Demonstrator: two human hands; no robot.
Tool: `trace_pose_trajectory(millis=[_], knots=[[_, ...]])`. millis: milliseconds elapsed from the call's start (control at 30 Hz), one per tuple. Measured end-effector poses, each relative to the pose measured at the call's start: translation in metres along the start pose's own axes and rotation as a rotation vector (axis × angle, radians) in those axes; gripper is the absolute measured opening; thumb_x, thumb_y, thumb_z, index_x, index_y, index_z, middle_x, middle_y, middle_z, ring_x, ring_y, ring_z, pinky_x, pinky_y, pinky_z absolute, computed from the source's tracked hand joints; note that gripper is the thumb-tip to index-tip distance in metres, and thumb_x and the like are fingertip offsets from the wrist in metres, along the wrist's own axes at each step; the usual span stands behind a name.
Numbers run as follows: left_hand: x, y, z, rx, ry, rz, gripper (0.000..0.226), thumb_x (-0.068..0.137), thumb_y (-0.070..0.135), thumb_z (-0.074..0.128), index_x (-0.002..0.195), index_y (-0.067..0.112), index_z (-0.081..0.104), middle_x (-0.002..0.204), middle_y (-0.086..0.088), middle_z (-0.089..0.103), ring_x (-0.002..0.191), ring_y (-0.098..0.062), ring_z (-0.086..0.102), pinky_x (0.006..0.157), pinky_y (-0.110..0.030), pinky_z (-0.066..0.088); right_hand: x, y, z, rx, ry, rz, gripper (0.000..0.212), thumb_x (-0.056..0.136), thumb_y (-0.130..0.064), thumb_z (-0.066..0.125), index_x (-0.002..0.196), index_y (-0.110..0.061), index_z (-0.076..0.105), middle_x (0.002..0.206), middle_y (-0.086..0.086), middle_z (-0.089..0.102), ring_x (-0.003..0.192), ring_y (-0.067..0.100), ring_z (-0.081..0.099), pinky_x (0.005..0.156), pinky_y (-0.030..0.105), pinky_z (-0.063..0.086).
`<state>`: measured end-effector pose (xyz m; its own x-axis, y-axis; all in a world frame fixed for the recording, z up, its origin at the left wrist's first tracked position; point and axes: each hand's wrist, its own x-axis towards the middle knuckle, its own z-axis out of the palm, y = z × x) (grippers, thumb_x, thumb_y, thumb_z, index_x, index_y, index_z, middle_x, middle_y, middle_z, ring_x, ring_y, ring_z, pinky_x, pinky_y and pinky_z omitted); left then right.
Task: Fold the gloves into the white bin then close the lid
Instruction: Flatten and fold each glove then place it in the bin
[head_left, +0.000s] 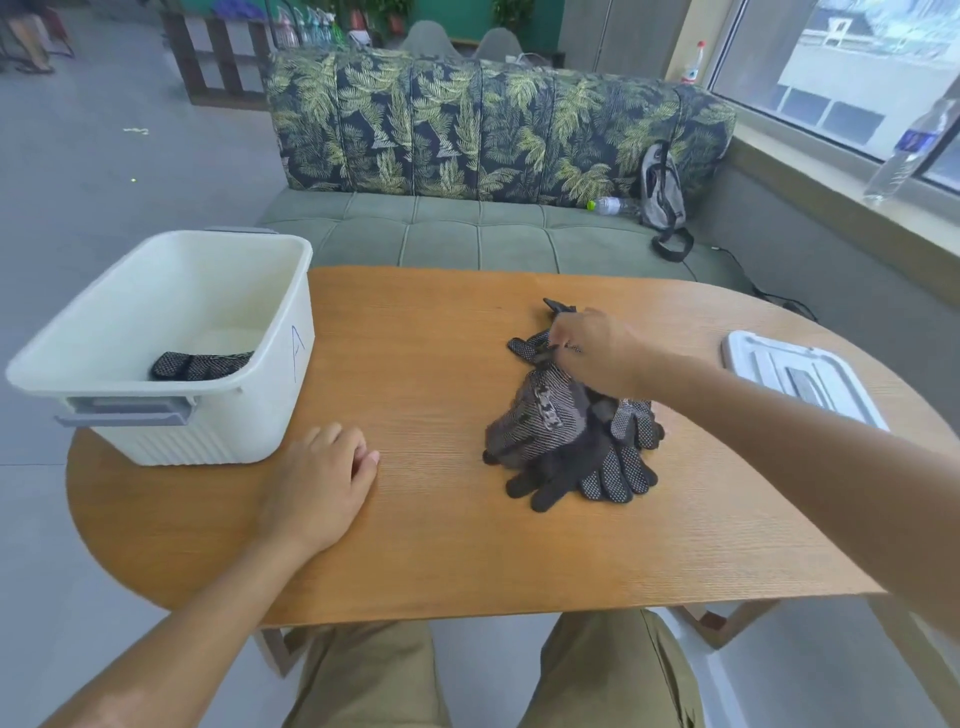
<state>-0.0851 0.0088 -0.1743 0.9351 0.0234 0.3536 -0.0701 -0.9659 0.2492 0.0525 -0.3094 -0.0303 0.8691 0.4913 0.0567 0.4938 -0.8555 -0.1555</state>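
A heap of dark grey gloves with white grip dots lies on the wooden table, right of centre. My right hand is over the far end of the heap, fingers pinched on the top glove. My left hand rests flat on the table, fingers loosely curled, holding nothing. The white bin stands open at the table's left edge with a folded glove on its floor. Its white lid lies at the table's right edge.
A green sofa with a leaf-print backrest stands behind the table, with a grey bag and a plastic bottle on it. Another bottle stands on the windowsill at right. My knees are under the near edge.
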Motion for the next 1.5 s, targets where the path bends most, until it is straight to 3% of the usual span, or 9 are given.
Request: trace_pose_trajectory(millis=[267, 433, 533, 667, 733, 867, 1033, 1333, 1500], knots=[[-0.001, 0.004, -0.004, -0.005, -0.009, -0.037, 0.027, 0.097, 0.039, 0.051, 0.074, 0.027, 0.042, 0.073, 0.012, 0.043, 0.074, -0.012, 0.044, 0.066, -0.033, 0.042, 0.027, -0.04, -0.01, 0.365, 0.044, 0.033, 0.017, 0.106, -0.027, 0.032, 0.114, -0.014, 0.039, 0.082, 0.007, 0.061, 0.069, 0.014, 0.053, 0.059, 0.029, 0.039], [-0.001, 0.006, -0.005, -0.005, -0.015, -0.048, 0.029, 0.096, 0.039, 0.052, 0.073, 0.026, 0.041, 0.072, 0.011, 0.042, 0.074, -0.013, 0.044, 0.065, -0.034, 0.042, 0.048, -0.047, 0.035, 0.538, -0.059, 0.323, 0.021, 0.105, -0.028, 0.034, 0.118, -0.013, 0.041, 0.086, 0.011, 0.062, 0.067, 0.019, 0.056, 0.057, 0.03, 0.044], [0.0, 0.005, -0.005, -0.012, -0.015, -0.065, 0.029, 0.095, 0.04, 0.052, 0.072, 0.026, 0.041, 0.072, 0.011, 0.042, 0.075, -0.013, 0.044, 0.065, -0.033, 0.042, 0.051, -0.043, 0.063, 0.598, -0.082, 0.486, 0.028, 0.102, -0.034, 0.035, 0.121, -0.013, 0.041, 0.099, 0.012, 0.058, 0.077, 0.023, 0.055, 0.067, 0.036, 0.049], [0.0, 0.004, -0.005, -0.017, -0.005, -0.052, 0.029, 0.095, 0.039, 0.053, 0.072, 0.026, 0.041, 0.072, 0.011, 0.042, 0.074, -0.015, 0.044, 0.066, -0.034, 0.042, 0.039, -0.054, 0.077, 0.638, -0.097, 0.573, 0.08, 0.089, -0.064, 0.051, 0.142, -0.009, 0.027, 0.117, 0.012, 0.056, 0.105, 0.029, 0.059, 0.083, 0.037, 0.049], [0.0, 0.003, -0.004, -0.006, -0.001, -0.047, 0.03, 0.095, 0.039, 0.054, 0.072, 0.026, 0.039, 0.071, 0.011, 0.04, 0.072, -0.015, 0.043, 0.067, -0.035, 0.043, 0.031, -0.062, 0.081, 0.583, -0.107, 0.544, 0.089, 0.084, -0.054, 0.068, 0.145, -0.007, 0.022, 0.128, 0.013, 0.052, 0.116, 0.03, 0.053, 0.082, 0.033, 0.042], [0.0, 0.002, -0.002, -0.002, 0.004, -0.042, 0.031, 0.094, 0.04, 0.054, 0.071, 0.027, 0.038, 0.071, 0.012, 0.04, 0.072, -0.014, 0.042, 0.068, -0.036, 0.043, 0.026, -0.067, 0.08, 0.55, -0.046, 0.551, 0.067, 0.086, -0.024, 0.073, 0.14, -0.008, 0.035, 0.111, 0.008, 0.056, 0.1, 0.025, 0.056, 0.071, 0.029, 0.043], [-0.001, 0.003, -0.002, 0.012, 0.002, -0.043, 0.03, 0.095, 0.04, 0.052, 0.072, 0.026, 0.04, 0.072, 0.012, 0.04, 0.072, -0.015, 0.042, 0.068, -0.034, 0.042, 0.053, -0.07, 0.034, 0.493, 0.095, 0.437, 0.016, 0.084, -0.014, 0.064, 0.099, -0.013, 0.069, 0.09, 0.006, 0.07, 0.085, 0.026, 0.066, 0.069, 0.03, 0.052], [0.0, 0.004, -0.005, 0.011, -0.007, -0.049, 0.029, 0.095, 0.04, 0.051, 0.072, 0.027, 0.04, 0.073, 0.012, 0.042, 0.071, -0.014, 0.044, 0.068, -0.035, 0.045, 0.116, -0.074, -0.049, 0.495, 0.249, 0.378, 0.033, 0.083, -0.01, 0.075, 0.115, -0.009, 0.067, 0.103, 0.007, 0.065, 0.078, 0.02, 0.062, 0.069, 0.032, 0.057], [0.001, 0.004, -0.005, -0.007, -0.008, -0.045, 0.029, 0.095, 0.039, 0.053, 0.072, 0.026, 0.04, 0.073, 0.011, 0.043, 0.072, -0.014, 0.045, 0.068, -0.034, 0.045, 0.124, -0.087, -0.052, 0.382, 0.405, 0.203, 0.01, 0.086, -0.014, 0.071, 0.096, -0.016, 0.071, 0.091, 0.0, 0.068, 0.082, 0.018, 0.064, 0.074, 0.033, 0.057]])
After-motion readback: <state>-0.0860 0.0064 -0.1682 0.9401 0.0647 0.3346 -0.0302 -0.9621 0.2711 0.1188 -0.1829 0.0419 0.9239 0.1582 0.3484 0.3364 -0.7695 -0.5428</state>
